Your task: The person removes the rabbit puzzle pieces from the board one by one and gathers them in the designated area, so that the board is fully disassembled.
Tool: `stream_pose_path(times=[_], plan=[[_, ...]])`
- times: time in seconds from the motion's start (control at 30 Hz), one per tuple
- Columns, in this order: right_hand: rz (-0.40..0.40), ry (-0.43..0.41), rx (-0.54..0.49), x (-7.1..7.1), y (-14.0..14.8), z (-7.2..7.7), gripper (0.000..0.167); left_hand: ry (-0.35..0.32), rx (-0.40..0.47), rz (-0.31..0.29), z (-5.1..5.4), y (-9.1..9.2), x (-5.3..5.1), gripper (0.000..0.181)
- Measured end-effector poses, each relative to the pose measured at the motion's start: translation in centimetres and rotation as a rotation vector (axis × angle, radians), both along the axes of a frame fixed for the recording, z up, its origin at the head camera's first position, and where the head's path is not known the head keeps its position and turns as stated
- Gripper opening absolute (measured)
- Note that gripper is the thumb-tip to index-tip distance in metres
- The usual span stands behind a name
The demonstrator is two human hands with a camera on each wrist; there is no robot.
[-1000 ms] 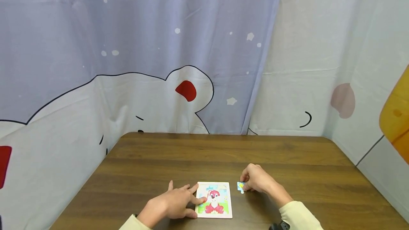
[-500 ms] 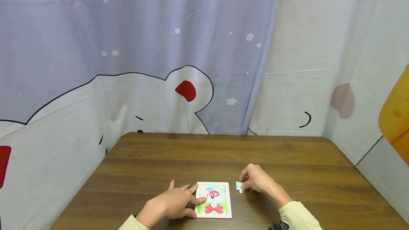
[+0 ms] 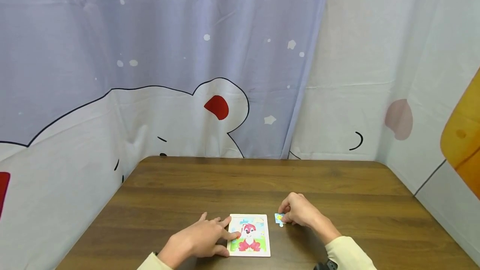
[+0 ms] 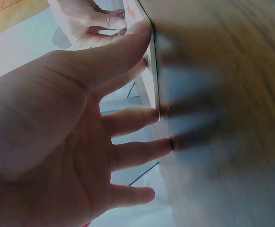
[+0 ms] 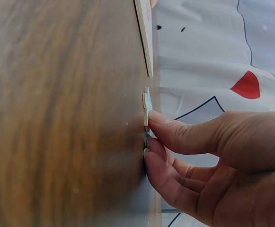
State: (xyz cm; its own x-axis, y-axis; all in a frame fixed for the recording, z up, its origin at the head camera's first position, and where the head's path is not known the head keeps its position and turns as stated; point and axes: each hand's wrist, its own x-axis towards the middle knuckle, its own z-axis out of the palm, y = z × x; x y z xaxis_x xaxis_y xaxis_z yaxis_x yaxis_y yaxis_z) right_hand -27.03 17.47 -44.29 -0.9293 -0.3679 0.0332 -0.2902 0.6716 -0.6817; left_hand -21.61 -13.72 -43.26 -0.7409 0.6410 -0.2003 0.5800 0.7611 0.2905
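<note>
A square jigsaw puzzle in a pale tray [image 3: 258,255], with a pink fox-like animal on it, lies on the table near the front. Across its left edge rests my left hand [image 3: 200,236], fingers spread, index finger reaching onto the picture and thumb at the near left corner. In the left wrist view the thumb and fingertips touch the tray's edge. To the right of the tray, my right hand [image 3: 301,212] pinches a small blue puzzle piece [image 3: 278,218] with a yellow patch. The right wrist view shows the piece [image 5: 146,106] low at the tabletop, a short gap from the tray.
The brown wooden table [image 3: 210,178] extends behind and to both sides of the hands. A printed curtain [image 3: 168,120] hangs behind its far edge and along the sides.
My right hand has slid slightly left with the puzzle piece, narrowing the gap to the tray. The left hand stays in place on the tray; the head view has shifted a little.
</note>
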Motion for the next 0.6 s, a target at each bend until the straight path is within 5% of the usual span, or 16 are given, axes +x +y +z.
stream_pose_path(times=[0.6], plan=[[-0.002, -0.009, -0.010, -0.03, 0.07, -0.09, 0.014, 0.046, -0.019, -0.011, -0.09, 0.05, 0.10, 0.053]])
